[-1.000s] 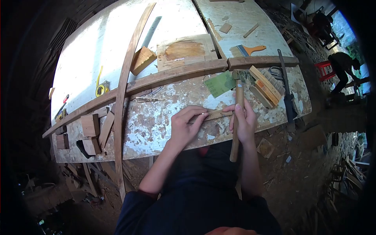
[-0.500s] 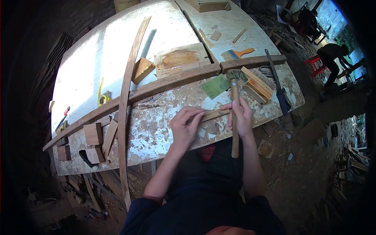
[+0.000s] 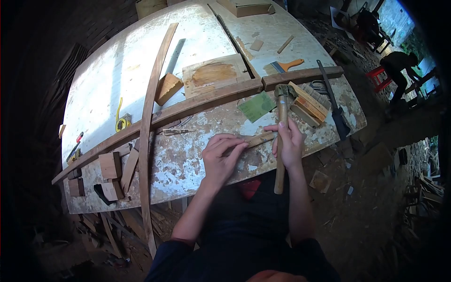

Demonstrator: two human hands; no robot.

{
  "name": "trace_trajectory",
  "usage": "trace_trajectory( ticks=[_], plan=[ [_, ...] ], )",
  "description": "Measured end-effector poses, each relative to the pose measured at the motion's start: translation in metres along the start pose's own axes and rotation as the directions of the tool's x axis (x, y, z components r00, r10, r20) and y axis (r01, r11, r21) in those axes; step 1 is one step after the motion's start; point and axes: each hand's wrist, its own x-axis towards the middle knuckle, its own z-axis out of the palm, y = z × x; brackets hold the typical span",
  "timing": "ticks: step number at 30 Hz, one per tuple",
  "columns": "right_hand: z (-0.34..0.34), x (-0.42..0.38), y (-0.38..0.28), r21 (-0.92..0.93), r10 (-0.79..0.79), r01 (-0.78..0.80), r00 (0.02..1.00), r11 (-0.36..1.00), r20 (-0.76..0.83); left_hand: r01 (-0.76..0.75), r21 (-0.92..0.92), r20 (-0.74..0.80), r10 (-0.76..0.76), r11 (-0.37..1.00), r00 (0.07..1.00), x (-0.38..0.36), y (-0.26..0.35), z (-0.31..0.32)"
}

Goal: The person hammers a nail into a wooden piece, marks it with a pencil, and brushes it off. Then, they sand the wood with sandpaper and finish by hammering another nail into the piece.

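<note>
Left hand [image 3: 220, 156], fingertips together, is steadying a strip [image 3: 259, 139]; right hand [image 3: 291, 146], fingers half-curled, is holding a hammer [image 3: 280, 169], lifting seemingly needing firmer closure.

Room to pass lies over the bench [image 3: 176, 162] left of the left hand [image 3: 220, 157], up to the long strip [image 3: 145, 145]; blocks [image 3: 310, 106] stand ahead of the right hand [image 3: 292, 144].

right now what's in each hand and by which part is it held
The right hand holds a hammer partway along its wooden handle; the left hand pinches a narrow wooden piece near its left end.
</note>
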Motion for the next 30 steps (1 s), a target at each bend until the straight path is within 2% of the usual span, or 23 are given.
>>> trace_trajectory(
  ticks=[3,6,7,14,18,21,23,26,30],
  plan=[
    [0.005,0.000,-0.001,-0.054,0.046,-0.046,0.999,0.997,-0.010,0.033,0.083,0.013,-0.034,0.996,0.999,-0.001,0.007,-0.010],
    [0.007,0.000,-0.001,-0.048,0.051,-0.052,0.998,0.998,-0.024,-0.058,0.189,0.161,0.028,0.980,0.987,-0.004,0.013,-0.022],
    [0.007,0.000,-0.003,-0.042,0.058,-0.059,0.998,0.997,-0.020,-0.040,0.242,0.208,-0.012,0.969,0.978,-0.004,0.015,-0.025],
    [0.003,-0.006,-0.005,-0.054,0.083,-0.076,0.988,0.996,0.130,-0.033,0.397,0.125,-0.018,0.917,0.992,0.011,0.002,-0.031],
    [-0.002,-0.008,-0.007,-0.055,0.101,-0.091,0.970,0.994,0.220,0.064,0.284,0.064,-0.086,0.957,0.994,0.016,0.007,-0.030],
    [-0.007,-0.011,-0.006,-0.056,0.109,-0.098,0.953,0.994,0.282,-0.010,0.279,0.176,-0.040,0.960,0.984,0.013,0.007,-0.027],
    [-0.007,-0.011,-0.008,-0.076,0.112,-0.092,0.940,0.993,0.322,0.017,0.268,0.184,-0.068,0.963,0.981,0.010,0.005,-0.024],
    [-0.008,-0.011,-0.003,-0.087,0.084,-0.058,0.940,0.994,0.331,0.051,0.237,0.139,-0.085,0.970,0.987,0.008,0.006,-0.020],
    [-0.007,-0.012,-0.007,-0.062,0.121,-0.107,0.943,0.992,0.310,0.048,0.222,0.110,-0.073,0.974,0.991,0.013,0.012,-0.017]
  ],
)
